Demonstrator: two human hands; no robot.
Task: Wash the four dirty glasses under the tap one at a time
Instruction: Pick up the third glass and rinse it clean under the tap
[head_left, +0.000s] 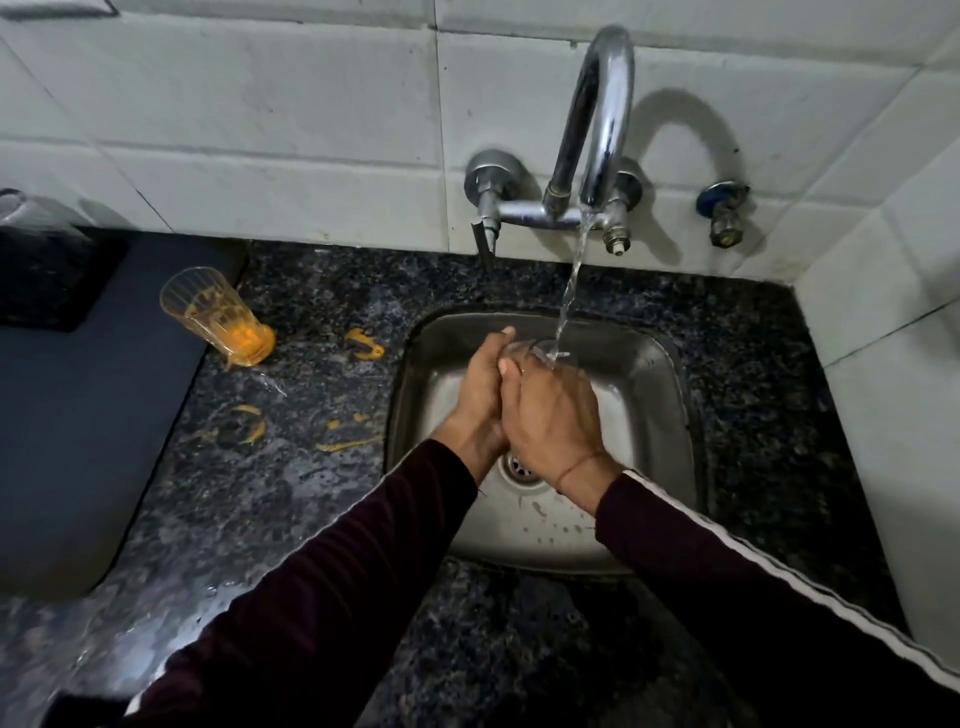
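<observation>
- Hands meet over the sink: the left hand (480, 387) and right hand (553, 410) are pressed close, fingers curled round a clear glass (537, 349), which I judge is held between them so it can be turned and rubbed.
- Glass sits right under the stream (569, 291), its rim catching the water; it is transparent and mostly hidden by the fingers, so its tilt is hard to read.
- Tap (597, 119) is curved, polished chrome, fixed to the white tiled wall.
- Sink (670, 415) is dull steel, square with rounded corners, wet, with the drain (519, 467) just below the wrists.
- Counter (311, 483) is dark speckled stone, marked with orange smears (363, 344).
- One dirty glass (215, 314), ribbed and streaked with orange residue, stands left of the sink, likely awaiting its turn.
</observation>
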